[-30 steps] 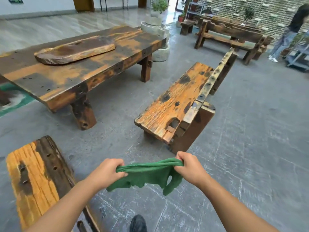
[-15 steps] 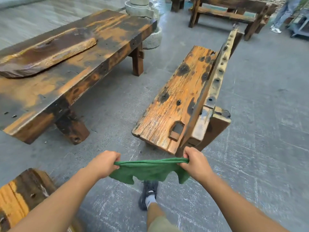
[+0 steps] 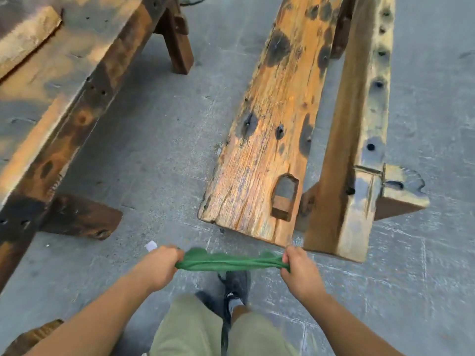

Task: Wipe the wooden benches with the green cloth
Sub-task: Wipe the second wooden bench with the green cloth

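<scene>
The green cloth (image 3: 231,260) is stretched taut in the air between both hands, just short of the near end of the wooden bench (image 3: 270,129). The left hand (image 3: 162,265) and right hand (image 3: 298,268) each keep a closed grip on one end, above the grey floor (image 3: 159,140).

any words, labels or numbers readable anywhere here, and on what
None can be read.
Small white scrap on the floor: too small and blurred to tell whether it bears print.
Shoe: pale mark, blurred, not legible.
Green cloth, bench and table: no text.
</scene>
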`<state>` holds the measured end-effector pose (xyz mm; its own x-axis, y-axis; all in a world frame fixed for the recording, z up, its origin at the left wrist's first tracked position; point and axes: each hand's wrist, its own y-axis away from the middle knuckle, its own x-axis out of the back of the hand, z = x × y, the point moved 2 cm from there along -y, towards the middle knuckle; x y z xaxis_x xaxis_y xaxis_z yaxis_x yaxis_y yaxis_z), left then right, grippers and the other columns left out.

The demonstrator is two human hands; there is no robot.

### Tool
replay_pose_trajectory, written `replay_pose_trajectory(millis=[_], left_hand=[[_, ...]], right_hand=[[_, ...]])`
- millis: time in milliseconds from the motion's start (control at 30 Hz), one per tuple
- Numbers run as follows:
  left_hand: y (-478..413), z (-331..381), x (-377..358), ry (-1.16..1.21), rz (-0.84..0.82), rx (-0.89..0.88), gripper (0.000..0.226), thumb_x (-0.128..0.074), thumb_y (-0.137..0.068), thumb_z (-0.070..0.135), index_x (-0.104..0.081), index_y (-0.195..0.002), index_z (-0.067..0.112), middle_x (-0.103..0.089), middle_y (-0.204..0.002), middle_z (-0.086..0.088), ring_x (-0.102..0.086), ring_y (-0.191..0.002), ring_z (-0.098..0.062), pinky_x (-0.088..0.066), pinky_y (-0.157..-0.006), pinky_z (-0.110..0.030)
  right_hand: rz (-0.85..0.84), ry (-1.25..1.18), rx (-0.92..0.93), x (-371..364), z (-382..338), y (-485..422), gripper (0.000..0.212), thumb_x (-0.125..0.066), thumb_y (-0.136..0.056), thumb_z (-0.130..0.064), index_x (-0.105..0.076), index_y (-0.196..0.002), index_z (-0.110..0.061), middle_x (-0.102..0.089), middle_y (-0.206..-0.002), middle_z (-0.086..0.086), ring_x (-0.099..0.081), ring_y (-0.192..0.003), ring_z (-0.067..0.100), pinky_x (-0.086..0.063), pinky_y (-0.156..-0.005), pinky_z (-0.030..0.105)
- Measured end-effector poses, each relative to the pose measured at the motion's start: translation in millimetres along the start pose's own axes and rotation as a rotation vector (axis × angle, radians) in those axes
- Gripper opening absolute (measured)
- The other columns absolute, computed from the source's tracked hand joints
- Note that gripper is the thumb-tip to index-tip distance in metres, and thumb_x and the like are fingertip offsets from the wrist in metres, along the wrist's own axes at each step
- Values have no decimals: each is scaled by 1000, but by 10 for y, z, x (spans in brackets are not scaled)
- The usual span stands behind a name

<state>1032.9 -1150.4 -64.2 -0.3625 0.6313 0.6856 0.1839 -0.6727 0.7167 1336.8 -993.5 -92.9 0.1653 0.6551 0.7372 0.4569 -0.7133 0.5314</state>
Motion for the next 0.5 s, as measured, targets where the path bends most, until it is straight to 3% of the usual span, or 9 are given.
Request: replay_pose_trajectory(millis=[200, 367, 500], left_hand=[[-946, -241, 174, -32, -191, -72, 19, -50, -84, 4, -47, -81, 22, -62, -105, -10, -60, -95, -28, -50, -83, -37], [-2027, -315, 460, -59, -153, -109, 12, -50, -85, 1, -53, -87, 13, -61, -105, -12, -58, -95, -29, -48, -81, -38], [-3008, -323, 554, -35, -69, -145, 23, -49, -82, -7, -53, -85, 15, -62, -100, -13, -60, -93, -32, -50, -80, -38]], right_hand=[[-32, -34, -172, -202, -1, -699, 20, -59, -84, -6, -44, -86, -20, -47, -93, 0, -51, -77, 24, -37, -63, 37], [10, -77, -278, -273, 122, -1437, 20, -54, -86, -2, -46, -89, -20, -47, -97, 1, -53, -75, 25, -42, -66, 37], [100, -104, -348, -311, 288, -2164, 19, -53, -86, 2, -50, -91, -17, -50, -102, 6, -56, -84, 32, -47, -72, 41]])
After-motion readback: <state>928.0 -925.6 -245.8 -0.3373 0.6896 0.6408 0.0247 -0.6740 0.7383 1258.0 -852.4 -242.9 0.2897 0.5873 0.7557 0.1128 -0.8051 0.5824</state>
